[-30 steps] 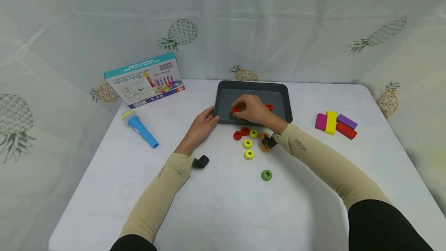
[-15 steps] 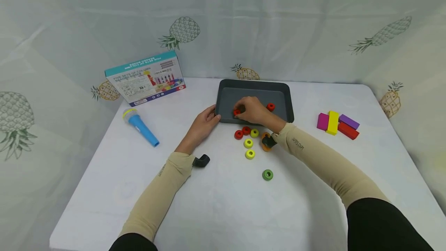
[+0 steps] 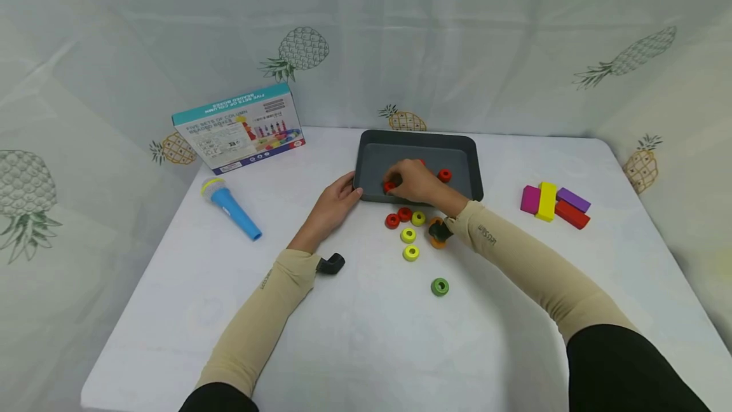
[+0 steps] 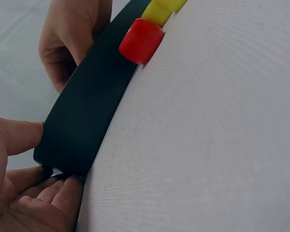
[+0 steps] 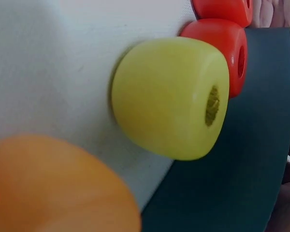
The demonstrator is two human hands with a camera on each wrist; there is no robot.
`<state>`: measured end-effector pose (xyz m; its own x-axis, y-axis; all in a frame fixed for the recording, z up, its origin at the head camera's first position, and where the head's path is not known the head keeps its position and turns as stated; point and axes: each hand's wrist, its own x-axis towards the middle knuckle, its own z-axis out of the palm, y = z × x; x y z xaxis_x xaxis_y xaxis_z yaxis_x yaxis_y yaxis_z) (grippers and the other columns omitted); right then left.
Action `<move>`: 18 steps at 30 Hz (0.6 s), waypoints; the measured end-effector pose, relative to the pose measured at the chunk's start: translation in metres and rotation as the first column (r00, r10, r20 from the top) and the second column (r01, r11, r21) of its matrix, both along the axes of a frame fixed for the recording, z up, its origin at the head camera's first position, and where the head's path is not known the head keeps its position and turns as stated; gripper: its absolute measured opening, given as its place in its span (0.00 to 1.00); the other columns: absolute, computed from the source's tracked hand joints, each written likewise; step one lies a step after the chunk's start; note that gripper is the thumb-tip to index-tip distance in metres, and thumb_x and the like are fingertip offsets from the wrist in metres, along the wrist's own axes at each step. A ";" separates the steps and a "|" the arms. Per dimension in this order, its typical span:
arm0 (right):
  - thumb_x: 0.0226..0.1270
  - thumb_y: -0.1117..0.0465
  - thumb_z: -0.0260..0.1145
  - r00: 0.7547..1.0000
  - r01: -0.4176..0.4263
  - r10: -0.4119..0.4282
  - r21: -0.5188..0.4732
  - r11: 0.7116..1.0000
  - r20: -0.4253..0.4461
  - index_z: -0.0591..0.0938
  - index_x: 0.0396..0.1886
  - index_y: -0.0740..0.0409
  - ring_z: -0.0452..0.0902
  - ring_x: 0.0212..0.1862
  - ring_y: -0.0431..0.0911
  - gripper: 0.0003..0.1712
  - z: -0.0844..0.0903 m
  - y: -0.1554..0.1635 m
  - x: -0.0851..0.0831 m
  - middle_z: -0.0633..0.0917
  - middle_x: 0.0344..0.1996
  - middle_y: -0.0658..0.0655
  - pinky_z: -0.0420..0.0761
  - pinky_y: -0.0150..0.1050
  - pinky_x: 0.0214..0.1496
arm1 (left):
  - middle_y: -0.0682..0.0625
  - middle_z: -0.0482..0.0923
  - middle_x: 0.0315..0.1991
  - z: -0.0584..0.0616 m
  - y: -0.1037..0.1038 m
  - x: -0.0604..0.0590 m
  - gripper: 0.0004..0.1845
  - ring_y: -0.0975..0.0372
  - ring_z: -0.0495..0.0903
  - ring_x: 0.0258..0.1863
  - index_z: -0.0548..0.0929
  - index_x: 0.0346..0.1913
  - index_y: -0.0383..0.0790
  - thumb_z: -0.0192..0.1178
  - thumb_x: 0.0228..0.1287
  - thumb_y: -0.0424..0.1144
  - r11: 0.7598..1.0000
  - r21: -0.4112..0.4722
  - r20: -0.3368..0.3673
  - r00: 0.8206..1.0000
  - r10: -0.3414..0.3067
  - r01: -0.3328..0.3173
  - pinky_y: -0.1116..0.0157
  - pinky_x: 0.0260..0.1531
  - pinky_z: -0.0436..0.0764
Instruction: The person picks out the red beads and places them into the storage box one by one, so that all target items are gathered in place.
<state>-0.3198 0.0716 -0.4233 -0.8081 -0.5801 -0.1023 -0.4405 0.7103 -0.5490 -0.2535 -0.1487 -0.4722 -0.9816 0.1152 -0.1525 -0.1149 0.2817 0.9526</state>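
Observation:
A dark grey tray (image 3: 466, 151) lies at the table's back middle. Inside it my right hand (image 3: 396, 184) pinches a red bead (image 3: 389, 187) low over the tray's front left part. Another red bead (image 3: 444, 175) lies in the tray to the right. My left hand (image 3: 350, 192) grips the tray's front left corner; in the left wrist view its thumb (image 4: 17, 137) presses the tray wall (image 4: 87, 111) with the fingers curled below. Loose beads lie in front of the tray: two red (image 3: 391, 220), three yellow (image 3: 408, 234), one orange (image 3: 437, 241), one green (image 3: 439, 286).
A boxed toy set (image 3: 237, 127) leans at the back left, with a blue toy microphone (image 3: 231, 210) in front of it. Coloured blocks (image 3: 551, 202) lie at the right. Up close in the right wrist view are a yellow bead (image 5: 171, 96) and a red bead (image 5: 222, 53).
My right hand with the red bead has sunk slightly toward the tray floor. The left hand has stayed at the tray's corner.

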 end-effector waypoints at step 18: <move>0.64 0.65 0.72 1.000 -0.002 0.003 -0.052 0.999 0.006 0.86 0.54 0.62 0.84 0.53 0.52 0.18 0.012 0.009 0.003 0.87 0.52 0.61 0.84 0.48 0.57 | 0.47 0.69 0.74 0.001 0.001 0.001 0.32 0.61 0.68 0.74 0.62 0.79 0.54 0.56 0.76 0.49 0.999 -0.035 0.009 1.000 0.015 -0.014 0.59 0.75 0.66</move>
